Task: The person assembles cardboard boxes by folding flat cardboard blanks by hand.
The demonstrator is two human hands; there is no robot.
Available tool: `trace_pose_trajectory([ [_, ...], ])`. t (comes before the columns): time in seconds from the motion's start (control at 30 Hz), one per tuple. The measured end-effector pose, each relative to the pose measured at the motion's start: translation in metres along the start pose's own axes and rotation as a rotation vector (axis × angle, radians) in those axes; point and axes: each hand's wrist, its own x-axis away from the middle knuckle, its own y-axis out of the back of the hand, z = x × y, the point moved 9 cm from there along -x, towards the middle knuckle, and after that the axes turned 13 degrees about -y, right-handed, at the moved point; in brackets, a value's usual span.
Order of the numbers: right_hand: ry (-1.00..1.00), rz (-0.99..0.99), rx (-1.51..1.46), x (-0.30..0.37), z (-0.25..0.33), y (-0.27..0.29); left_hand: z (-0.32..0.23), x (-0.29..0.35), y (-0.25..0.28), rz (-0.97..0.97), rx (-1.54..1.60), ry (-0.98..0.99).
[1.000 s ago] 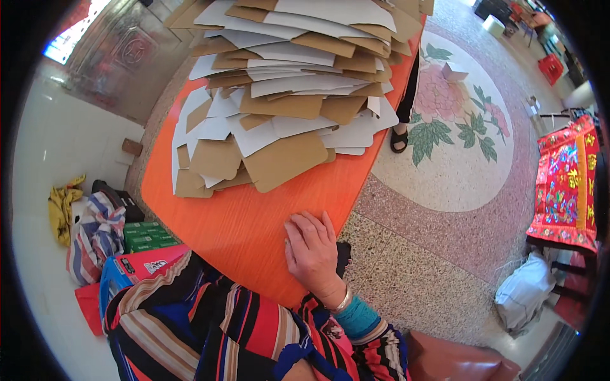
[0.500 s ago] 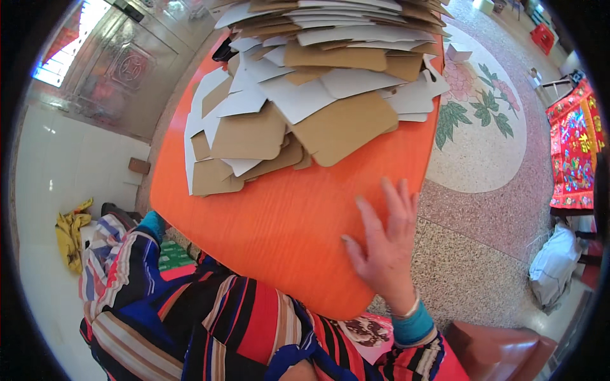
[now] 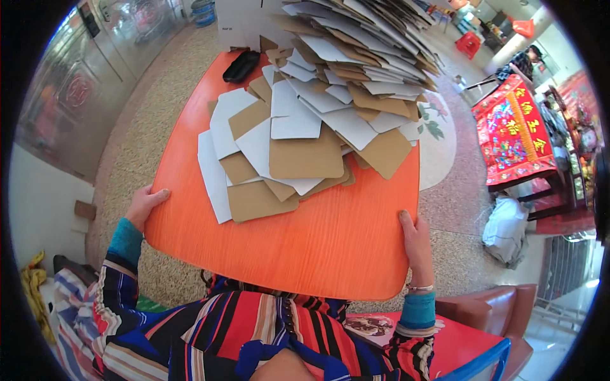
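An orange table [image 3: 318, 247] stands before me, and both my hands grip its sides. My left hand [image 3: 146, 204] holds the left edge, thumb on the top and fingers hidden beneath. Opposite it, my right hand [image 3: 417, 244] clasps the right edge the same way, its fingers mostly below the rim. Flat cut cardboard pieces [image 3: 306, 152], white on one face and brown on the other, lie loosely overlapped on the table between my hands. Behind them rises a tall leaning pile of cardboard sheets [image 3: 368, 57]. Neither hand touches the cardboard.
A black tray-like object [image 3: 241, 66] lies near the table's far left, by a white box [image 3: 251, 25]. A brown leather seat [image 3: 486, 308] and a red stool top [image 3: 445, 346] are at my right. Beyond stands a table with a red embroidered cloth [image 3: 515, 130].
My right hand has gone from over the tabletop to its right edge. My left hand has come into view on the left edge. The view has shifted, showing more beyond the table.
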Motion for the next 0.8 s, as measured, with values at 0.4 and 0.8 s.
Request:
trace_pose_trajectory([
  [0.4,0.009,-0.038,0.062,-0.004,0.001,0.0,-0.031,0.007,-0.021,-0.097,-0.059,-0.076],
  [0.8,-0.002,-0.04,-0.019,-0.024,-0.008,-0.002,-0.019,-0.003,-0.03,-0.121,-0.089,-0.127],
])
